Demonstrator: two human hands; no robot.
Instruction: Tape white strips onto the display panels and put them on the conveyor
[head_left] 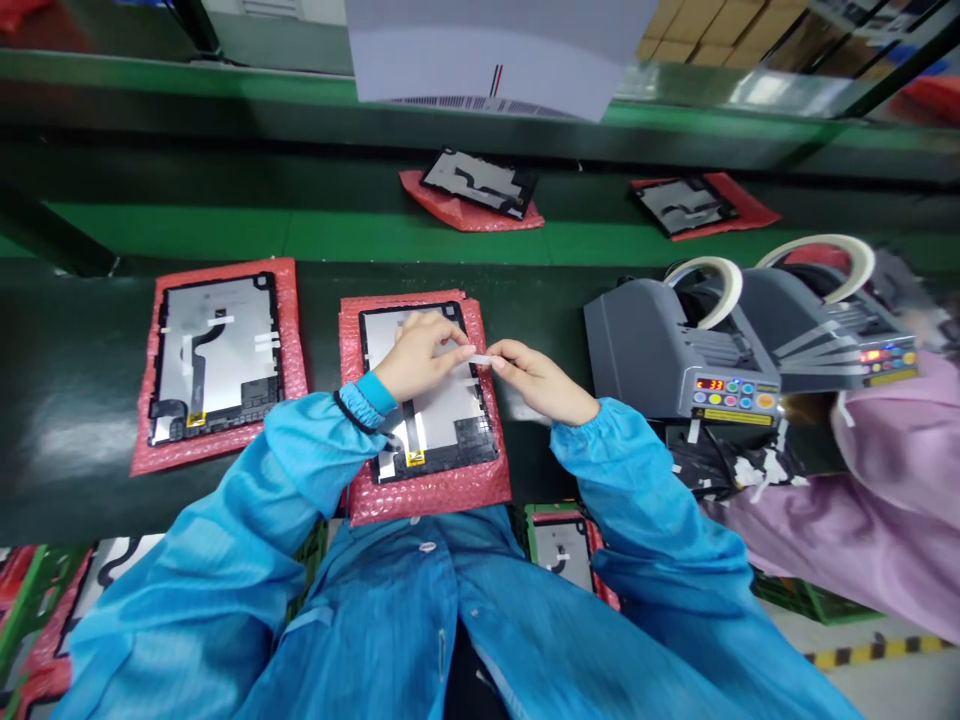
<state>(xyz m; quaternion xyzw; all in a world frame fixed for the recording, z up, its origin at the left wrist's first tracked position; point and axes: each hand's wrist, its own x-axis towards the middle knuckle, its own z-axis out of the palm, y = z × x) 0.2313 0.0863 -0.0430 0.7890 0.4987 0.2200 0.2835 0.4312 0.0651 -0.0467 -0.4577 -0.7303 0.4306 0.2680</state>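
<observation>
A tablet back panel (442, 410) lies on a red bubble-wrap sheet (427, 490) right in front of me. Both hands hover over its upper right part. My left hand (420, 355) and my right hand (536, 378) each pinch one end of a short strip of white tape (480, 357), held stretched between them just above the panel. Both arms wear blue sleeves.
A second panel on red wrap (217, 355) lies to the left. Two grey tape dispensers (675, 350) (825, 330) stand to the right. Two more panels (476, 185) (690, 205) sit on the green conveyor behind. A co-worker's pink sleeve (885, 500) is at right.
</observation>
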